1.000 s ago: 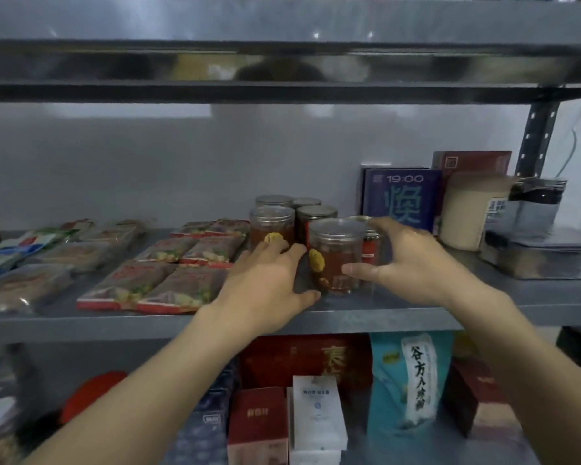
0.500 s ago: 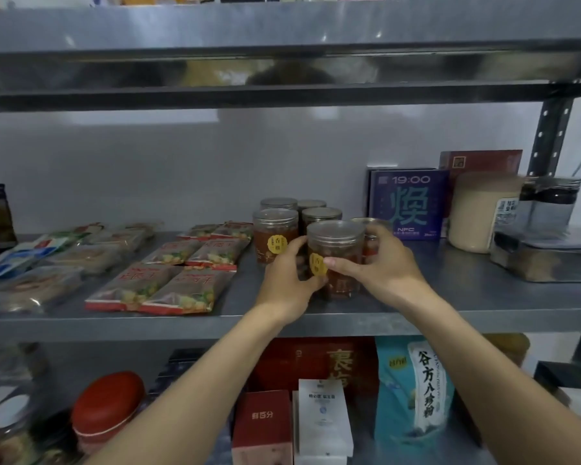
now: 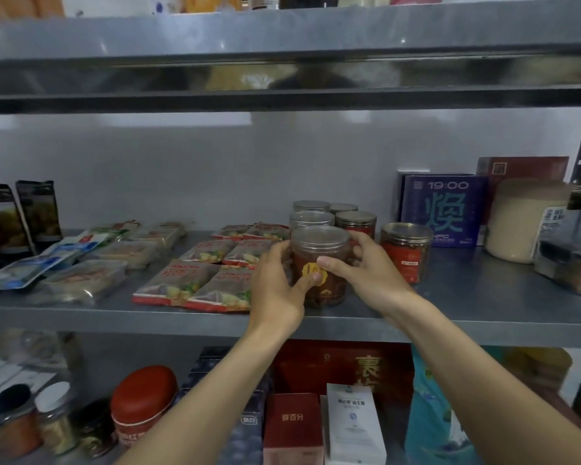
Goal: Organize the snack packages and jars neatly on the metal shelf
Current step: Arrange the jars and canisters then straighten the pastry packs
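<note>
The clear jar [image 3: 319, 243] with the yellow sticker is gripped from both sides at the centre of the frame, upright and near the front edge of the metal shelf [image 3: 467, 307]. Whether its base is fully down on the metal cannot be told. The left hand [image 3: 275, 290] is curled round the jar's left side, thumb laid across the sticker. The right hand [image 3: 366, 273] is wrapped round the right side, thumb pressed to the front, fingers tucked behind.

Just behind, four more lidded jars [image 3: 355, 223] are seen in a tight cluster. A red-labelled jar [image 3: 406, 251] is seen standing alone, just right of the right hand. Left of centre, red-edged snack packages [image 3: 198, 280] are laid flat in rows, the nearest partly covered by the left hand. Further left, paler packets [image 3: 91, 280] are spread flat, and dark pouches [image 3: 37, 209] are stood upright at the left edge. At the right, a blue box [image 3: 445, 209] is set against the wall, with a cream canister [image 3: 517, 219] beside it.
</note>
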### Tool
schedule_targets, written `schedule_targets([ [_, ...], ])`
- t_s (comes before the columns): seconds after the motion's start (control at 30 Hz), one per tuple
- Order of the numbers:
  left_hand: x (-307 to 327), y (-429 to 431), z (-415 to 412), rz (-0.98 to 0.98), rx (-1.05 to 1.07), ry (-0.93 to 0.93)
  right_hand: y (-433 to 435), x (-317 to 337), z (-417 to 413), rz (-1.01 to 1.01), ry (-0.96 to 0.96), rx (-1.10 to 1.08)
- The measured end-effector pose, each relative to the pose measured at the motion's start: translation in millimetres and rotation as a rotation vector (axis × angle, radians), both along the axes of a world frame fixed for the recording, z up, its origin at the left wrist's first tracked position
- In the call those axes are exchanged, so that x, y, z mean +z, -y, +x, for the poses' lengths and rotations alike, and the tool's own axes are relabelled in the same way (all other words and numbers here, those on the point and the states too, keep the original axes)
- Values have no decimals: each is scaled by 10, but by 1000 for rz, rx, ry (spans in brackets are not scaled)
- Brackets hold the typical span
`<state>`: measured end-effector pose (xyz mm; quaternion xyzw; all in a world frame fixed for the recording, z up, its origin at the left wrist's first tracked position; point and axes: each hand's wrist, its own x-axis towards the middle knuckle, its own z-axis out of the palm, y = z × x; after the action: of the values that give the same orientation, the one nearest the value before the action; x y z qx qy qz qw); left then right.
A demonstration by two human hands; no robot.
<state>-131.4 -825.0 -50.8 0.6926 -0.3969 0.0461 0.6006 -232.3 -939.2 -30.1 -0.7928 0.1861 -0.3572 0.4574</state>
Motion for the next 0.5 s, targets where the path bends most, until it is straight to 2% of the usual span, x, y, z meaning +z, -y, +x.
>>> schedule_targets([
  [0.23, 9, -7, 66, 29, -15, -7, -59, 19, 43, -19, -13, 76],
  [0.5, 59, -35, 68, 100, -27, 5, -86, -9, 59, -35, -19, 54],
])
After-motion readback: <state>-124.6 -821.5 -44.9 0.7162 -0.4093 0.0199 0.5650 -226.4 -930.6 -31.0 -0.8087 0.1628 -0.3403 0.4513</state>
